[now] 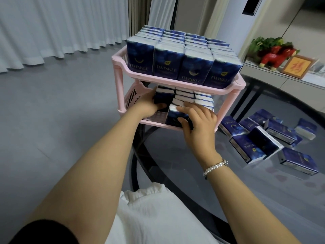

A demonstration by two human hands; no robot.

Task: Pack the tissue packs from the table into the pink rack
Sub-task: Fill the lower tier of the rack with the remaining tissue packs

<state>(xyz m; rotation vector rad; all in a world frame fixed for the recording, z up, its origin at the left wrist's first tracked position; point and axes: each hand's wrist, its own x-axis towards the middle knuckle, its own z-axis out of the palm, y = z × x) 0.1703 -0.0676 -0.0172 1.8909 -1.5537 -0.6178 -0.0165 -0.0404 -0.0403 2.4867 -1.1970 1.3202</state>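
The pink rack point(121, 67) stands on a round glass table point(228, 182), and everything here is placed against it. Its upper shelf is filled edge to edge with dark blue tissue packs point(182, 55) standing upright in rows, the front four showing the word TWINKLE. On the lower shelf, more packs point(193, 95) sit in rows toward the back and right. The left hand point(149, 104) reaches into the left part of that lower shelf and grasps one dark pack point(164, 96) with curled fingers, holding it against the packs behind it. The right hand point(198, 122) is at the front of the same shelf, its fingers spread over the white top of another pack point(175, 117) and its thumb pressed on the blue face, so it grips that pack at the shelf's front edge. A beaded bracelet point(215, 166) circles the right wrist. To the right of the rack, on the glass, a loose group of packs point(263, 138) lies scattered flat and at angles, some overlapping. Beyond the rack to the right, a red toy animal point(276, 57) and a framed picture point(297, 66) rest on a low cabinet.
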